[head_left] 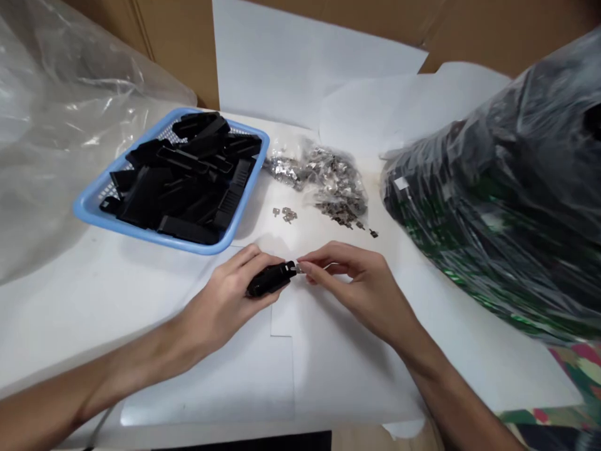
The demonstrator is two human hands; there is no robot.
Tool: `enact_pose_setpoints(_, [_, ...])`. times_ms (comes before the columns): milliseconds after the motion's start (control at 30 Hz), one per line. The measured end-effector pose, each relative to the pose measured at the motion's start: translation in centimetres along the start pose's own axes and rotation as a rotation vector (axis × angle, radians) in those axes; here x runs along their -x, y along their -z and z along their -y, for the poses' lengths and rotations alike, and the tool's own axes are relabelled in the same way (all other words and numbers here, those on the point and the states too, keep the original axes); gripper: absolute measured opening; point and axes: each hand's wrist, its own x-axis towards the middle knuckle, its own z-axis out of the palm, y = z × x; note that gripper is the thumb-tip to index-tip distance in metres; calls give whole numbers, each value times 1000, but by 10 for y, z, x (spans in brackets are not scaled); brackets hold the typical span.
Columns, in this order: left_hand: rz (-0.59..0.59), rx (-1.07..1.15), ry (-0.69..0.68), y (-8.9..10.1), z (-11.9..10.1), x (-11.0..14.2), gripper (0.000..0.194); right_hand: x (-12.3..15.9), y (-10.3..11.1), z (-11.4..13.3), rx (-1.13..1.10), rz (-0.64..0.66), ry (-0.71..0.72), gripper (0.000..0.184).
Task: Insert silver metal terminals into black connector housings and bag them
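Far left, crumpled clear plastic sheet [56, 119] over the white table [70, 313]. Next to it, a blue basket [94, 210] heaped with black plastic parts [188, 169]. Lower down, left hand [225, 300] curled around a black plastic piece [271, 279], fingers wrapped over its top, thumb underneath, piece held just above the table and pointing right. Directly at its right end, a small metal clip [297, 268], pinched narrowly between thumb and forefinger of the right hand [361, 288], touching the tip of the black piece. Behind the hands, a few loose metal clips [285, 215] on the table, then an open clear bag of metal clips [328, 181]. Far right, a big plastic bag of dark parts [507, 200]. At the back, cardboard [178, 44] and white paper sheets [291, 62].
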Motion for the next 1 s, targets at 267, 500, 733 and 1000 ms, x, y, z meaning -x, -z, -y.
enact_pose_setpoints(267, [4, -106, -64, -5, -2, 3, 32, 5, -12, 1, 90, -89, 115, 8])
enact_pose_setpoints(500, [17, -140, -81, -6, -1, 5, 34, 5, -19, -1, 111, -123, 122, 7])
enact_pose_setpoints(733, [-1, -115, -56, -4, 0, 3, 28, 7, -9, 4, 38, -115, 64, 21])
enact_pose_setpoints(1000, [45, -109, -64, -6, -2, 4, 33, 7, -11, 1, 42, -128, 50, 20])
